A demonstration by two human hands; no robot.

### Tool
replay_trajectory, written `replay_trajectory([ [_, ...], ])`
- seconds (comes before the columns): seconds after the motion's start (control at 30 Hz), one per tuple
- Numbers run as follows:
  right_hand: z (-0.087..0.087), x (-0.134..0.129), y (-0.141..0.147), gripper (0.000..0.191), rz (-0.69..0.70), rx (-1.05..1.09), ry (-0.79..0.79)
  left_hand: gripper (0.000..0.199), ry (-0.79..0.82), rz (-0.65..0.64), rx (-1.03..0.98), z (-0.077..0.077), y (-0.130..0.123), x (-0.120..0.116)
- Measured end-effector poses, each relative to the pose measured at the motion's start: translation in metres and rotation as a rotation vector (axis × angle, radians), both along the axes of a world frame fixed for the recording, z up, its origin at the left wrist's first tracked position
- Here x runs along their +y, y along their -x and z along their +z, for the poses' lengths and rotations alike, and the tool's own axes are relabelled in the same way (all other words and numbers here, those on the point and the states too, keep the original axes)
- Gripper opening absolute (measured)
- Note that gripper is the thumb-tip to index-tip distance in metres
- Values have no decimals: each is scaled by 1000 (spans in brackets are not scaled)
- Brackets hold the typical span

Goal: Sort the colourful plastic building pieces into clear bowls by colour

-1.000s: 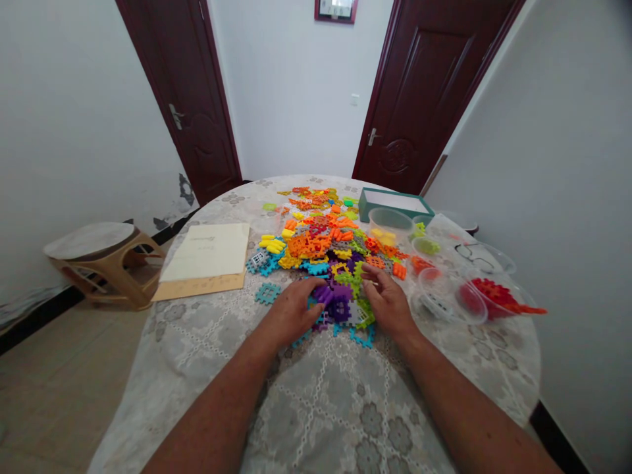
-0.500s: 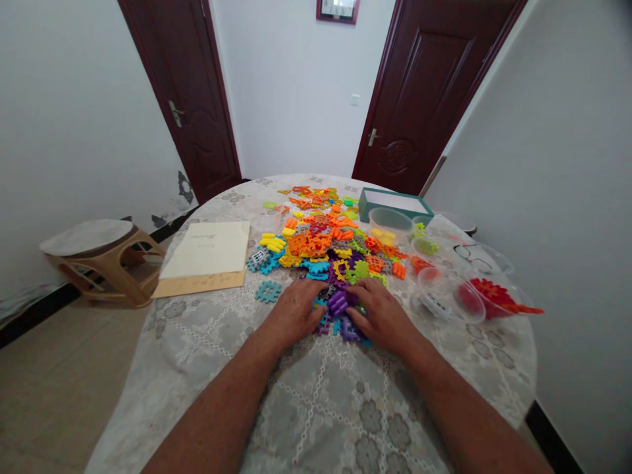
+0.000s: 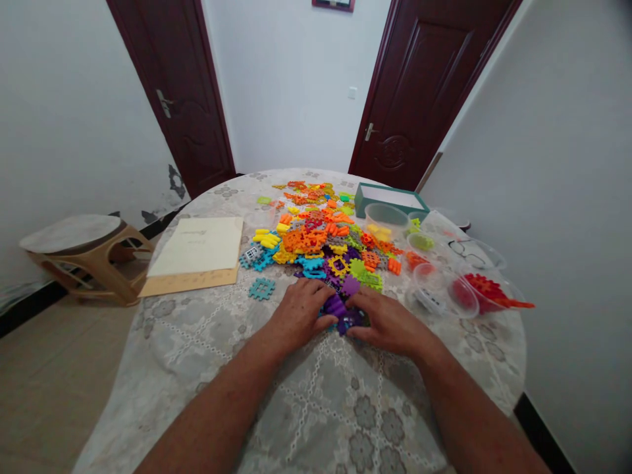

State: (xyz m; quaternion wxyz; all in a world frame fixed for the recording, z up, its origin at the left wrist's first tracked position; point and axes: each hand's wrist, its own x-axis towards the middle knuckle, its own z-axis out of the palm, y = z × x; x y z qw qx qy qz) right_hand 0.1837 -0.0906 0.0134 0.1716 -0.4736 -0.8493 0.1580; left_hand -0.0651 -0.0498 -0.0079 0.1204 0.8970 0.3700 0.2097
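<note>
Purple plastic building pieces [image 3: 336,305] lie bunched between my two hands at the near edge of a colourful pile. From the left, the curved fingers and thumb of my left hand [image 3: 300,311] press around them. My right hand [image 3: 391,318] closes on the same bunch from the other side, its thumb low on the nearest purple piece. Just beyond the fingers are a round purple piece [image 3: 351,285] and a lime-green piece [image 3: 371,280]. A teal square piece [image 3: 261,288] lies apart, left of my left hand. My fingers partly cover the bunch.
Orange pieces [image 3: 305,241] top the pile behind. Left of it lies a cream booklet [image 3: 196,247]. On the right stand a green box [image 3: 390,201], clear tubs [image 3: 386,216], glasses [image 3: 467,252] and a tub with red pieces [image 3: 486,293]. A stool [image 3: 81,253] stands beside the table.
My hands have drawn closer together around the purple pieces, and the fingers now cover more of them. A round purple piece shows beyond my right fingers. The view has shifted slightly.
</note>
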Motion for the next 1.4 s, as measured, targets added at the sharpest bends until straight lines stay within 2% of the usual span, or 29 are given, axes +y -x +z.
replay_trajectory([
  [0.1, -3, 0, 3, 33, -23, 18, 35, 49, -2, 4, 31, 0, -3, -2],
  [0.2, -3, 4, 3, 27, -28, 70, 98, 44, -5, -8, 5, 0, -3, -4],
  [0.33, 0, 8, -2, 9, 10, 276, 327, 42, -57, 0, -92, 1, 2, -4],
  [0.4, 1, 10, -6, 10, -1, 407, 392, 43, -89, 27, -159, 0, 5, -4],
  [0.5, 1, 16, -13, 14, -77, 526, 321, 45, -110, 80, -210, -2, 7, -2],
  [0.67, -8, 25, -17, 17, -232, 545, 206, 41, -90, 169, -129, -3, 10, 3],
  [0.87, -30, 32, -6, 13, -380, 408, -25, 43, -31, 196, -186, 6, 16, 4],
  [1.1, -34, 31, -4, 15, -358, 359, -29, 44, 58, 195, -329, 6, 18, 5],
  [1.4, -33, 32, -3, 17, -331, 292, -104, 44, 50, 220, -353, 3, 18, 8],
])
